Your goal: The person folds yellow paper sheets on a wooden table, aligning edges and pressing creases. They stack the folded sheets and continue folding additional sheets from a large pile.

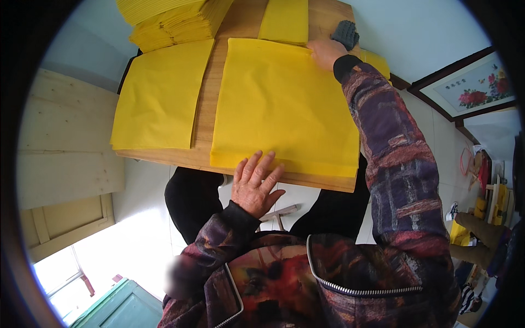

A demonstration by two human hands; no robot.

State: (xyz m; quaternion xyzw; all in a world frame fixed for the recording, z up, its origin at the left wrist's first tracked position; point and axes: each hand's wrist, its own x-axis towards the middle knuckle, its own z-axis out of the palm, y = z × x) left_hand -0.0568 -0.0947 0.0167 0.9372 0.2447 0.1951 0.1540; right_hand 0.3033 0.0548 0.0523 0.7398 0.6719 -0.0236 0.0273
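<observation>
A large yellow fabric piece (284, 104) lies flat before me on the wooden table, with a folded band along its near edge. My left hand (256, 186) is open, its outstretched fingertips resting on that band. At the far right corner, my right hand (326, 53) is closed against the fabric's edge; what its fingers hold, if anything, is hidden. Just beyond my right hand sits a dark grey knitted cloth (345, 35). A narrower yellow piece (284, 22) lies past the far edge, and another yellow bit (375, 61) shows beyond my right wrist.
To the left lies another yellow fabric stack (158, 98). Behind it rises a tall pile of folded yellow pieces (175, 24). The wooden table's (205, 104) near edge runs above my knees. A framed flower picture (476, 87) stands at right; another person's legs (478, 235) show at far right.
</observation>
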